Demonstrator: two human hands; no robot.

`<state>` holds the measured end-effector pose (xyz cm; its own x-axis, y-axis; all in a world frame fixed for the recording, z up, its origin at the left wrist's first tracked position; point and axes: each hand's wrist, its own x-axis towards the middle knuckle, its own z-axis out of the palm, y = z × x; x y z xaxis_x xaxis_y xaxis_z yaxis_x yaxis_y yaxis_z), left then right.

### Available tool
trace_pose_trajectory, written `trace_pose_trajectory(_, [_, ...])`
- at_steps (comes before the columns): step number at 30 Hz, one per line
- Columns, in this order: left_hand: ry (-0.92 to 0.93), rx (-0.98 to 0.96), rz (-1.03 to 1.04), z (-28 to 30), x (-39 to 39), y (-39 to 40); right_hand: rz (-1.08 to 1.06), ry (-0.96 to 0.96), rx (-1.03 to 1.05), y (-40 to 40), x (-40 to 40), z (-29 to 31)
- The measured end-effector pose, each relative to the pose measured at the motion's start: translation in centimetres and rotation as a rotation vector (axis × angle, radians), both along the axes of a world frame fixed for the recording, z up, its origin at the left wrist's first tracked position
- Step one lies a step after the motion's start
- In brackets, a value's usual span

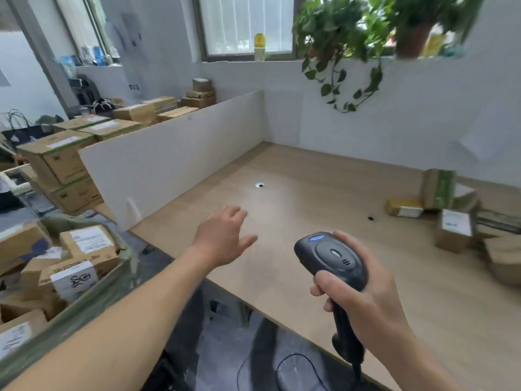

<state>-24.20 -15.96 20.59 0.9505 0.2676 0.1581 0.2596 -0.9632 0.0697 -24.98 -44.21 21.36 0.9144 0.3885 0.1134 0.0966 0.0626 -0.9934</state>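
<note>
Black plastic barcode scanner (pixel 332 258) stands upright in the right hand (pixel 366 303), over the near edge of the wooden table (pixel 310 204). The fingers (pixel 320 282) are curled round its handle (the thumb lies up beside the head). The left hand (pixel 222 235) is stretched forward above the table top, palm down, fingers loosely spread, holding nothing. 1 heap of cardboard parcels (pixel 454 224) lies at the table's far right, well apart from both hands. At the left, a green bin (pixel 124 275) holds more boxes.

Left arm outstretched, left hand (pixel 225 234) palm-down (fingers loosely spread), right hand (pixel 363 300) wrapped round the scanner (pixel 329 255) handle.
</note>
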Motion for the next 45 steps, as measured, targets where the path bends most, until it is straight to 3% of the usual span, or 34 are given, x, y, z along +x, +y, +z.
trace_pose_trajectory(7, [-0.054, -0.025, -0.209, 0.9, 7.1, -15.2, -0.229, -0.024, -0.018, -13.7, 1.2, 1.0])
trace_pose_trajectory(19, [0.028, -0.041, -0.569, -0.8, 19.4, -34.5, -0.628, 0.001, -0.036, -29.8, 2.9, 0.0])
trace_pose_trajectory(32, [0.246, -0.206, -0.867, -6.6, 38.6, -49.8, -0.960, 0.130, -0.056, -36.2, 13.1, -2.7])
trace_pose_trajectory(38, [0.338, -0.284, -0.892, -10.7, 46.4, -56.3, -1.083, 0.186, 0.008, -37.6, 18.0, -4.3])
trace_pose_trajectory(45, [0.386, -0.283, -0.931, -14.1, 52.5, -62.7, -1.162, 0.254, -0.093, -39.5, 21.3, -6.8])
